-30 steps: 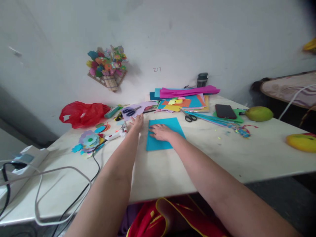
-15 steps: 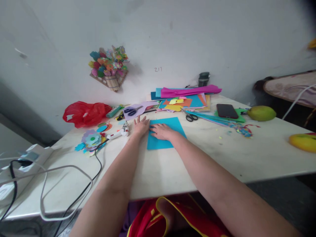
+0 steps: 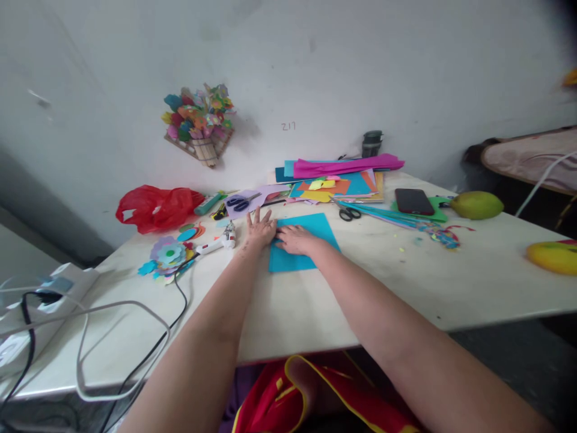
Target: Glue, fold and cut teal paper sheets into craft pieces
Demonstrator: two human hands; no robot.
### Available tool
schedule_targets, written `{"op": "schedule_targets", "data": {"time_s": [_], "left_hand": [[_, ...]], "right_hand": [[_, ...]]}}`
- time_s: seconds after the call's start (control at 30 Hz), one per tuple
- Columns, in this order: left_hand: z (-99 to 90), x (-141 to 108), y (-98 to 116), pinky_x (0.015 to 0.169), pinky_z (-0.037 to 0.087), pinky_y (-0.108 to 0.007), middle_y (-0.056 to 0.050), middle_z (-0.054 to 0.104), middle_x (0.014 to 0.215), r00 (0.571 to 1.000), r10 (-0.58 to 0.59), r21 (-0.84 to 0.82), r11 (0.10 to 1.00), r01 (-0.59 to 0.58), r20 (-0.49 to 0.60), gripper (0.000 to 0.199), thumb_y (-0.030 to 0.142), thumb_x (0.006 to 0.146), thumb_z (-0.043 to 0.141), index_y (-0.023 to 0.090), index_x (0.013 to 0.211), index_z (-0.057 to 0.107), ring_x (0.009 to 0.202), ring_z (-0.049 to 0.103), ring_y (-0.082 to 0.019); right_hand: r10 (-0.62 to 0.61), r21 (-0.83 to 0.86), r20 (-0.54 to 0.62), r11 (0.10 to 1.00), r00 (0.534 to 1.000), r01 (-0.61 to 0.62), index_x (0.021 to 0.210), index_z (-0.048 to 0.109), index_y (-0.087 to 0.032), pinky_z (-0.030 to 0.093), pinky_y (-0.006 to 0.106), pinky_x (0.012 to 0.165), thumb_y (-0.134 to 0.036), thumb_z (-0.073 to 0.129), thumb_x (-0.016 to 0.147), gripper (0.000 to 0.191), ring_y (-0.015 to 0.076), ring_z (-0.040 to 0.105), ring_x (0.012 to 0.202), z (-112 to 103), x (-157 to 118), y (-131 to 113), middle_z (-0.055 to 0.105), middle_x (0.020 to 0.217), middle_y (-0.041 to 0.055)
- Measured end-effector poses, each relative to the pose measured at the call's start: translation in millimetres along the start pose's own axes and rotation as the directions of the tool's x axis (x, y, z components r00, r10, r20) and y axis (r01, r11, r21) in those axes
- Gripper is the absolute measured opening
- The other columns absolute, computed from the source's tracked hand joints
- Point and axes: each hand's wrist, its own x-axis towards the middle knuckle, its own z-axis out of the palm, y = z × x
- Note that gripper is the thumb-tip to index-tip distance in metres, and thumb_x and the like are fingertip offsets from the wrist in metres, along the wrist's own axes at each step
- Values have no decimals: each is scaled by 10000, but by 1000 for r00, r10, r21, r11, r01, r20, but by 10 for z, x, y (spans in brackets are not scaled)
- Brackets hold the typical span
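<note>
A sheet of blue paper (image 3: 315,228) lies flat on the white table (image 3: 297,319) in front of me. My right hand (image 3: 295,240) rests on its left half, palm down with the fingers stretched out. At the sheet's left edge my left hand (image 3: 260,230) lies with its fingers spread, its thumb side close to my right fingertips. Part of the sheet is hidden under both hands. To the left of my left hand is a white glue gun (image 3: 219,242) with a black cord.
Paper flower cutouts (image 3: 167,254), a red plastic bag (image 3: 157,207) and a power strip (image 3: 49,310) are on the left. Behind lie scissors (image 3: 350,213), more scissors (image 3: 242,203) and stacked coloured paper (image 3: 347,165). A phone (image 3: 413,202) and a green mango (image 3: 476,205) sit right.
My left hand has shifted slightly to the right, over the sheet's left edge, and its fingers are spread wider. My right hand stays almost where it was.
</note>
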Motion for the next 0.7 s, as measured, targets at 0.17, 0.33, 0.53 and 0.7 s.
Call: {"op": "schedule_targets", "data": {"time_s": [0.17, 0.33, 0.53, 0.7], "left_hand": [[29, -44, -54, 1043, -66, -523, 40, 292, 1414, 999, 46, -27, 999, -47, -27, 468, 330, 887, 170, 277, 1255, 454, 1338, 20, -240], [76, -106, -119, 1040, -69, -527, 59, 284, 1414, 997, 44, -76, 996, -49, -61, 463, 363, 891, 160, 328, 1236, 466, 1339, 22, -236], [91, -113, -79, 1045, -81, -508, 64, 272, 1420, 998, 11, -84, 996, -16, -56, 478, 357, 892, 139, 337, 1225, 482, 1340, 30, -224], [104, -117, -115, 1027, -40, -564, 35, 195, 1447, 998, -58, -154, 987, 54, -22, 482, 326, 889, 147, 298, 1340, 315, 1336, -28, -240]], "right_hand": [[11, 0, 25, 1000, 1000, -11, 1258, 452, -243, 253, 464, 983, -406, 306, 870, 445, 271, 332, 1226, -47, -21, -26, 382, 1354, 73], [13, 1, 28, 1000, 1000, -13, 1278, 432, -266, 249, 456, 988, -407, 315, 864, 453, 266, 324, 1232, -47, -17, -25, 357, 1375, 50], [9, 1, 15, 1000, 1000, -9, 1285, 424, -260, 255, 469, 978, -416, 320, 859, 466, 274, 332, 1223, -5, 2, 2, 362, 1370, 65], [1, 12, 3, 1000, 1000, -1, 1272, 439, -274, 245, 459, 983, -417, 320, 857, 455, 260, 338, 1223, 17, 10, 18, 378, 1362, 49]]}}
